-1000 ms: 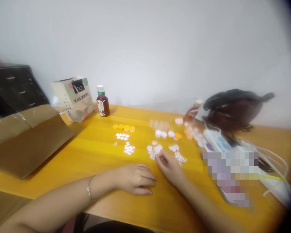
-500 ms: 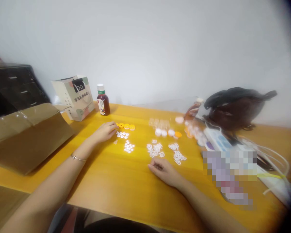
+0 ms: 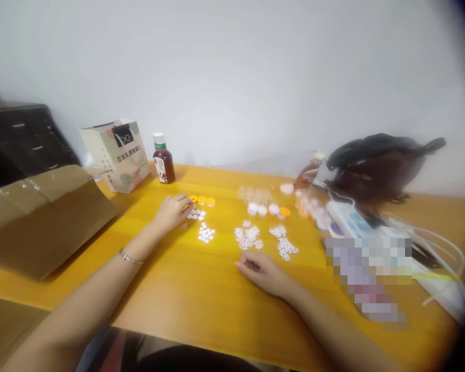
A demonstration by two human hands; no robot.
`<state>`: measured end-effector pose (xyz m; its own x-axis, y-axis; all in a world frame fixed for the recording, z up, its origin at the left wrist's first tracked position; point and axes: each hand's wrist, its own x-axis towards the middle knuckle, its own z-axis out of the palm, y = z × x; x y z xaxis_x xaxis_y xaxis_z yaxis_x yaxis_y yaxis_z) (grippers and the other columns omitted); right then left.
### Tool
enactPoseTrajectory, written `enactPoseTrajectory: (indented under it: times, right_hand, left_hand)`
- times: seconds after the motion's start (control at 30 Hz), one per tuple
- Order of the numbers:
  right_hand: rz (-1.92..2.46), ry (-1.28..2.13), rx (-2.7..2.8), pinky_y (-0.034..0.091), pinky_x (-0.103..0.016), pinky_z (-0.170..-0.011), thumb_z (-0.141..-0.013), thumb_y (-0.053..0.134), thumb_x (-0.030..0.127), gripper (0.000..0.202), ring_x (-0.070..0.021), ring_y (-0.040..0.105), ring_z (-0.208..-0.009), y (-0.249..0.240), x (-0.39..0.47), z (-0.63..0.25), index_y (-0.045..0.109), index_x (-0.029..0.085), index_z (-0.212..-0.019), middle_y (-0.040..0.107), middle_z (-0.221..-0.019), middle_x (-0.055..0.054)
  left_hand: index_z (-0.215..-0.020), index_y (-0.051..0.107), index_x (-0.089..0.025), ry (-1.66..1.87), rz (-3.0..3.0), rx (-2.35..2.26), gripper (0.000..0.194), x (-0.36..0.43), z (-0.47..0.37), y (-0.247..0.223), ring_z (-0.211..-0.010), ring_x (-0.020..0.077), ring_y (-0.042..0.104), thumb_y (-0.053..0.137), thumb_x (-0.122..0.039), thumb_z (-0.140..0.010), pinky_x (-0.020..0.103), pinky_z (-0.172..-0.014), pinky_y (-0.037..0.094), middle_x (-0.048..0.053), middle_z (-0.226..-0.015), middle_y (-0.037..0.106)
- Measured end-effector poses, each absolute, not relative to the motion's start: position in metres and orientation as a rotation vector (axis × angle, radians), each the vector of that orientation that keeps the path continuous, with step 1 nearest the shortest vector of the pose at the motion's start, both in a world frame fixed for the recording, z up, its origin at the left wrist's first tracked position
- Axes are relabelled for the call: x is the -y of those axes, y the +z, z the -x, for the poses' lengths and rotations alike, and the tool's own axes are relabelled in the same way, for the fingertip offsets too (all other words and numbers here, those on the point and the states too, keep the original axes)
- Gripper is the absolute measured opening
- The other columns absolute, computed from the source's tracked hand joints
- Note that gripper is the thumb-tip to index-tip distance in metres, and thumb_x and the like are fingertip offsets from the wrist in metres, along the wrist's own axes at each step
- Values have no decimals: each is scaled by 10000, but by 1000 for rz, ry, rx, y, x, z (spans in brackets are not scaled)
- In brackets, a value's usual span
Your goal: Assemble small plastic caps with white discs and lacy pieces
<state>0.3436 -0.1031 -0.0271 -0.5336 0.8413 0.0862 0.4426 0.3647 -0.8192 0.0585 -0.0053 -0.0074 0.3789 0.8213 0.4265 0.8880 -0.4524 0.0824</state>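
My left hand [image 3: 174, 211] reaches over the table with its fingers drawn together. Its fingertips are at the left end of a row of yellow round caps [image 3: 211, 201]. What they hold, if anything, is hidden. Just below the fingertips lie small white round pieces [image 3: 196, 213], and a second cluster of white discs [image 3: 206, 233] sits nearer me. My right hand [image 3: 261, 271] rests loosely curled on the table with nothing visible in it. Close ahead of it are white lattice-like flat pieces [image 3: 248, 236] and another such pile [image 3: 285, 248].
Clear small containers [image 3: 253, 195], white caps [image 3: 262, 210] and an orange cap [image 3: 284, 212] stand farther back. A dark red bottle [image 3: 165, 165] and paper bag [image 3: 118, 155] are at the back left, a brown bag [image 3: 46, 222] at left. A power strip [image 3: 349, 219] and dark bag [image 3: 375, 170] are right.
My left hand has shifted slightly right along the yellow caps, now covering the left end of the row and part of the white pieces. My right hand has stayed put.
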Motion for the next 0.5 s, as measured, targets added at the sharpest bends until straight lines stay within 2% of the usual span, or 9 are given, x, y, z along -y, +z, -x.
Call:
enactPoseTrajectory:
  times: [0.1, 0.2, 0.5]
  right_hand:
    - [1122, 1078, 2159, 263, -221, -479, -820, 462, 395, 293, -92, 325, -505, -28, 101, -344, 464, 191, -611, 375, -543, 55]
    - [1134, 1118, 2142, 258, -222, -479, -816, 462, 407, 287, -94, 325, -506, -28, 98, -344, 459, 194, -624, 371, -545, 56]
    - [1159, 1109, 2118, 255, -220, -476, -811, 464, 411, 286, -89, 316, -506, -26, 98, -342, 438, 190, -632, 368, -550, 58]
  left_hand:
    - [-878, 597, -163, -693, 2706, 1165, 283, 26, -85, -6, -797, 167, 552, 369, -329, -894, 274, -715, 385, 71, -836, 606]
    - [-870, 597, -186, -464, 2959, 777, 266, 49, -111, -9, -761, 147, 552, 378, -334, -897, 273, -716, 378, 42, -808, 609]
    - [-863, 573, -182, -375, 2940, 668, 232, 66, -133, -17, -733, 138, 525, 366, -280, -898, 293, -719, 330, 20, -802, 605]
